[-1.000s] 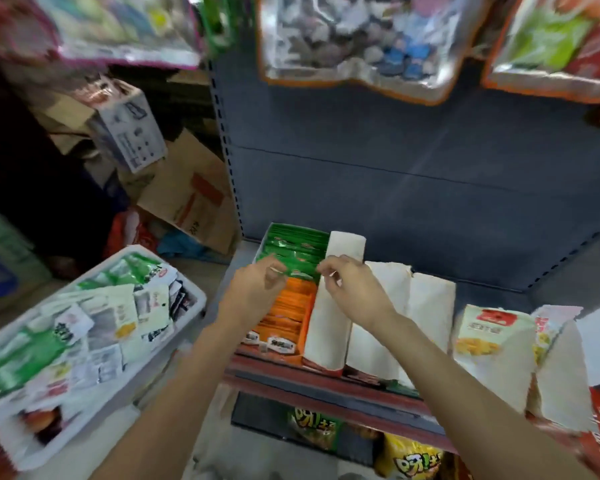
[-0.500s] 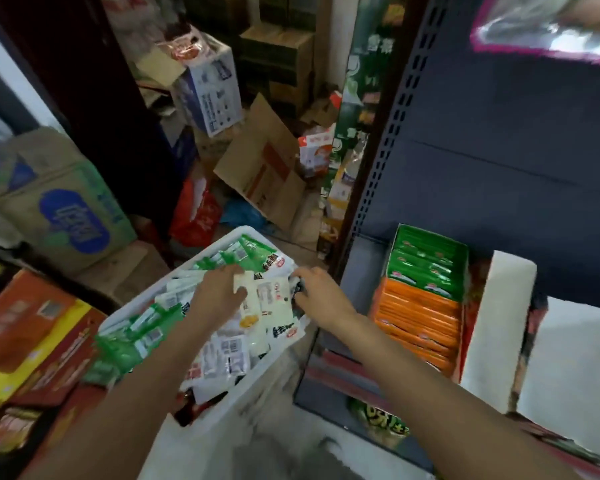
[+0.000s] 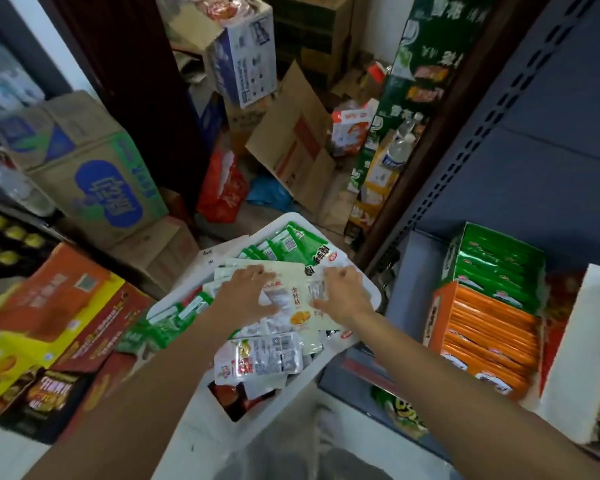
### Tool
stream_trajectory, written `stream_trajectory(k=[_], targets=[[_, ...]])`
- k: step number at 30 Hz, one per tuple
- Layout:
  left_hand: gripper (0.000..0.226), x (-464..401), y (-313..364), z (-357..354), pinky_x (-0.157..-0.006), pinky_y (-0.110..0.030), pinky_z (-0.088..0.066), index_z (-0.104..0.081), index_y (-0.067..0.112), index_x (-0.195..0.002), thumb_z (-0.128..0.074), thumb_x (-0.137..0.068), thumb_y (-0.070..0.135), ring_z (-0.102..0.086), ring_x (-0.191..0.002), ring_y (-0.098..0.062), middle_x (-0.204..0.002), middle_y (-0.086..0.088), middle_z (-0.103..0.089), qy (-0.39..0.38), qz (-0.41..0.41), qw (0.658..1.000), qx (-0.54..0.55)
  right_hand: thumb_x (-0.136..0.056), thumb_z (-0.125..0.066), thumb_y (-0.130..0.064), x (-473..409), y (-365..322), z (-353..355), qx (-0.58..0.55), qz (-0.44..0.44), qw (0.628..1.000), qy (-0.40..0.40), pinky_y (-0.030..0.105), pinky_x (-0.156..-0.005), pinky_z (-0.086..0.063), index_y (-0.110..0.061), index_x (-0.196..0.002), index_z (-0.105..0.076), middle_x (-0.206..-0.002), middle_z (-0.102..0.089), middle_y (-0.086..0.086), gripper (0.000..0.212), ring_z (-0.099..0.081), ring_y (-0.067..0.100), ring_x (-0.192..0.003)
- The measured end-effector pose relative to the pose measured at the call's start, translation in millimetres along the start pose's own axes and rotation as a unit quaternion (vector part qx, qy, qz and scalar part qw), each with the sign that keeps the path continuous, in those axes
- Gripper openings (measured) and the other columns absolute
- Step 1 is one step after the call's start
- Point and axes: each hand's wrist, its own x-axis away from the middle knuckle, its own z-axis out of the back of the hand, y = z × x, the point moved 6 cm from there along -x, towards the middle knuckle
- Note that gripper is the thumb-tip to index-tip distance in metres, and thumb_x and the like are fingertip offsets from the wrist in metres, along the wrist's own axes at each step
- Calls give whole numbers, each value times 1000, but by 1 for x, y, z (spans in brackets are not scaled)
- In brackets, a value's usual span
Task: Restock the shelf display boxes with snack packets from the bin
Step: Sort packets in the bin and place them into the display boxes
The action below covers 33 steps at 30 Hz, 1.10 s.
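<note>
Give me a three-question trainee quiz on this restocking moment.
1. True or false: both hands are over the white bin.
2. In the shelf box, which packets sit farther back? A) orange B) green C) red
3. Fill in: the left hand rests on a ____ packet with yellow print.

Key: 1 true; 2 B, green packets behind orange packets; 3 white. The right hand is there too.

Two hands, the left hand (image 3: 246, 296) and the right hand (image 3: 343, 294), are seen over one white bin (image 3: 201, 427) of many uncounted snack packets (image 3: 260, 358), and two open display boxes, one green-filled (image 3: 499, 268) and one orange-filled (image 3: 485, 341), are shown on the shelf.
</note>
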Motion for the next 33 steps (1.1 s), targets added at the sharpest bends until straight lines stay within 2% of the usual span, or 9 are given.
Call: stream_trajectory(k=[3, 6, 11, 15, 19, 23, 28, 31, 33], targets=[[53, -17, -6, 12, -105, -37, -36, -52, 23, -132, -61, -85, 46, -41, -126, -20, -136, -4, -45, 3, -32, 998, 55, -87, -63, -22, -5, -6, 10, -17, -77, 995, 61, 41, -94, -42, -14, -129, -44, -133, -34, 15, 46, -37, 31, -124], [50, -26, -10, 16, -102, -34, -39, -53, 17, -130, -65, -85, 35, -45, -120, -22, -129, -8, -44, -37, -65, 995, 64, -85, -51, 0, -8, -14, 18, -96, -112, 984, 98, 32, -78, -48, -12, -99, -64, -116, -55, 13, 23, -59, 29, -100], [37, -29, -15, 18, -98, -33, -40, -58, 10, -117, -70, -83, 19, -48, -111, -28, -123, -13, -40, -5, -82, 989, 123, -85, -47, 2, 10, -27, 23, -178, -157, 960, 150, 36, -80, -47, -16, -79, -55, -97, -67, 15, 20, -60, 31, -94], [17, -34, -14, 25, -85, -32, -47, -61, 8, -91, -72, -81, 16, -56, -94, -25, -104, -7, -46, 13, -78, 979, 187, -85, -46, -3, 27, -32, 26, -191, -183, 946, 186, 37, -76, -48, -12, -92, -59, -91, -67, 12, 17, -60, 31, -89], [17, -32, -4, 44, -55, -23, -42, -51, 11, -83, -65, -88, 20, -51, -72, -19, -75, 1, -51, 29, -109, 960, 256, -90, -47, -11, 45, -30, 45, -191, -188, 929, 254, 35, -66, -43, -12, -98, -61, -87, -62, 9, 16, -56, 29, -83], [15, -18, -4, 70, -54, -30, -36, -47, 13, -88, -58, -92, 21, -47, -63, -18, -70, -1, -51, 45, -127, 942, 306, -91, -54, -15, 59, -24, 63, -221, -143, 916, 304, 27, -60, -36, -18, -90, -59, -90, -65, 4, 7, -56, 20, -78], [12, 0, 0, 110, -54, -25, -32, -57, 14, -80, -65, -87, 19, -52, -61, -14, -69, 2, -60, 184, -134, 916, 331, -88, -61, -12, 73, -30, 86, -237, -99, 907, 333, 5, -49, -36, -17, -94, -61, -83, -58, -4, 7, -49, 1, -60], [14, 10, 28, 116, -58, -22, -35, -57, 14, -77, -64, -87, 20, -55, -66, -14, -68, 3, -63, 177, -174, 917, 314, -87, -64, -14, 70, -32, 89, -267, -109, 900, 328, 4, -51, -38, -17, -89, -65, -83, -59, -5, 3, -53, 4, -64], [10, 19, 55, 106, -60, -21, -40, -61, 14, -80, -64, -88, 18, -59, -67, -13, -76, -1, -69, 132, -216, 923, 289, -85, -66, -13, 69, -26, 87, -339, -141, 864, 346, 13, -62, -47, -20, -79, -66, -81, -63, -5, 10, -59, 11, -74]])
